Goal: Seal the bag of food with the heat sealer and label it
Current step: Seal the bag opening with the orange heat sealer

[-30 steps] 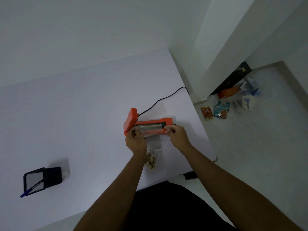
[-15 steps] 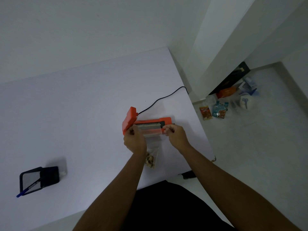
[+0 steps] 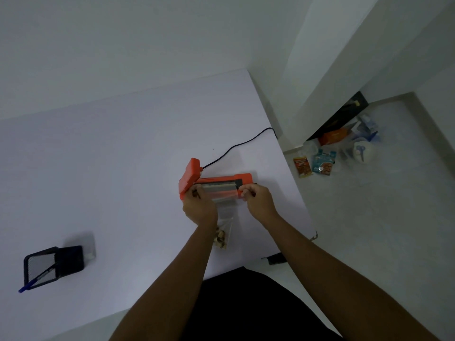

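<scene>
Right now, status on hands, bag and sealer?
Left hand and right hand pinch the bag top over the sealer bar. Lid open, not sealed. Nothing in the way.

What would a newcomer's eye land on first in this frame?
The orange heat sealer near the white table's right edge, lid raised, with both hands pinching the top of a clear bag of food across its sealing strip: left hand, right hand. Next, the black mesh pen holder with a blue pen at the table's near-left.

Heat sealer [image 3: 216, 180] mid-table [image 3: 123, 168], bag [image 3: 222, 217] in front of it; pen holder [image 3: 53, 267] far left; packets [image 3: 312, 164] on floor right.
</scene>
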`<state>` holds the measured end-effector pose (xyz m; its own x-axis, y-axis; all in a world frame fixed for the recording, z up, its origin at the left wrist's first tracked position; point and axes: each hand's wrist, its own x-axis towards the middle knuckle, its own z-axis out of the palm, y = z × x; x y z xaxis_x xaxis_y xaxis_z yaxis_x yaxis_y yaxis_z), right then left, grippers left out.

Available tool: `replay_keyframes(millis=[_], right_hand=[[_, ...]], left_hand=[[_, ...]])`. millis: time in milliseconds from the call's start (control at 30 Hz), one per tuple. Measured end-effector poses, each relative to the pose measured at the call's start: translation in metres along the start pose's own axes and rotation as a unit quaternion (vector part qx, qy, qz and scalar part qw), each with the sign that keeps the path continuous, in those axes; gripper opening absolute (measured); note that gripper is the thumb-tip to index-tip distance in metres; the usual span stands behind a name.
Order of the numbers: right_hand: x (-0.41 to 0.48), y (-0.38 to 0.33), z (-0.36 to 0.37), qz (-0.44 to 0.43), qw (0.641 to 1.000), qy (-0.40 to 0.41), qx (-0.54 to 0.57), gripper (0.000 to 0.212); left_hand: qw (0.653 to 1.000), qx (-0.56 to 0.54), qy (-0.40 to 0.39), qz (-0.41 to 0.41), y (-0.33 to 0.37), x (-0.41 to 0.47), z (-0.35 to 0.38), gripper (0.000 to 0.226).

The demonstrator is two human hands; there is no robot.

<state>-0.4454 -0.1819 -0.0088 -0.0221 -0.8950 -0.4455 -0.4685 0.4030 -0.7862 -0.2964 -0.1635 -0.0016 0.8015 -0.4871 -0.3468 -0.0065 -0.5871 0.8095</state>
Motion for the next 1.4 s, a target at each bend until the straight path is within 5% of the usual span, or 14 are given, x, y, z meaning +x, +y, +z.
replay_keyframes(millis=[867, 1067, 1233, 1400], right_hand=[[-0.010, -0.002, 0.001, 0.012, 0.998, -0.032, 0.054, 0.023], [-0.037, -0.010, 0.004, 0.003, 0.976, -0.206, 0.076, 0.063], [-0.051, -0.007, 0.044, 0.025, 0.940, -0.338, 0.047, 0.057], [-0.060, -0.015, 0.104, 0.024, 0.943, -0.330, 0.026, 0.026]], left_hand=[[0.966, -0.154, -0.202, 0.037, 0.011, -0.021, -0.054, 0.017], [0.947, -0.206, -0.245, -0.006, 0.015, -0.011, -0.095, 0.015], [0.928, -0.249, -0.273, -0.050, 0.009, 0.010, -0.143, 0.014], [0.920, -0.305, -0.226, -0.093, -0.003, 0.046, -0.194, 0.012]])
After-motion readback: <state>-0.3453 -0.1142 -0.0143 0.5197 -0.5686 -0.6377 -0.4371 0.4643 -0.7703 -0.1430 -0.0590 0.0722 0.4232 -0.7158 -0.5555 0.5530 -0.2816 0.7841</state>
